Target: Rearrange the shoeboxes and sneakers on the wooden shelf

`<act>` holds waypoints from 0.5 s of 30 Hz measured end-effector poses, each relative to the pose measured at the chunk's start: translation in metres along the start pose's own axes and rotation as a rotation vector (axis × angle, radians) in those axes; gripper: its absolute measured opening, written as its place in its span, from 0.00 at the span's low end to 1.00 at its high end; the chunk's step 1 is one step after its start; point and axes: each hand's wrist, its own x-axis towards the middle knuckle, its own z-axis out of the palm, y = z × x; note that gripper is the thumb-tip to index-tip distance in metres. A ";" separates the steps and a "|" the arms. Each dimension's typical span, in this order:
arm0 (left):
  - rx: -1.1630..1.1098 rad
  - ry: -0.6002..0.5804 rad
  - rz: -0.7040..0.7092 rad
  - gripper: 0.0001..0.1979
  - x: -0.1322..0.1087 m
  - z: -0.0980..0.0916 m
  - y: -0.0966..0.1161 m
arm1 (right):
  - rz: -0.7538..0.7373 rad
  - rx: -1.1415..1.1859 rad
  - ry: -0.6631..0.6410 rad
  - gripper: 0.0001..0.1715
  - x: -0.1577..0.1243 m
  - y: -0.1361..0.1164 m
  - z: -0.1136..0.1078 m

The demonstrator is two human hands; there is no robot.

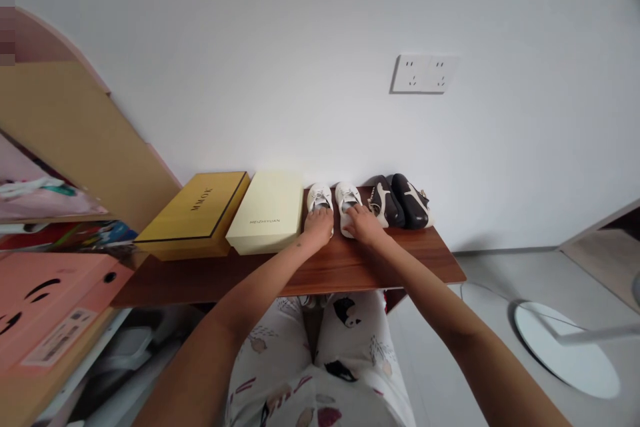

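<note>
Two white lace-up shoes stand side by side on a brown wooden shelf top, toes toward the wall. My left hand [319, 225] is closed on the heel end of the left white shoe [319, 195]. On the right white shoe [346, 193], my right hand [364, 221] grips the heel, fingers curled at its opening. Just right of them, a pair of dark brown shoes [409, 201] with cream trim rests on the wood. A pale cream shoebox [273, 203] lies immediately left of the white shoes, and a yellow shoebox [195, 210] sits beyond it.
The wooden shelf top [350, 273] runs along the white wall, with its front edge close to my legs. At left stand a pink box [55, 293] and a wooden shelving unit [75, 107]. A power socket [420, 73] is on the wall; a round white base [565, 347] stands on the floor at right.
</note>
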 end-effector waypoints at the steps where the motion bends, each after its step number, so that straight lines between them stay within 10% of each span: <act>1: 0.020 0.017 0.007 0.21 -0.001 -0.003 0.002 | -0.021 0.036 0.043 0.24 -0.005 0.006 0.000; 8: -0.136 0.105 0.163 0.19 0.007 -0.008 0.052 | 0.036 0.245 0.343 0.22 -0.042 0.077 -0.013; 15: -0.697 0.074 0.054 0.32 0.030 0.041 0.124 | 0.482 0.254 0.535 0.29 -0.074 0.162 -0.017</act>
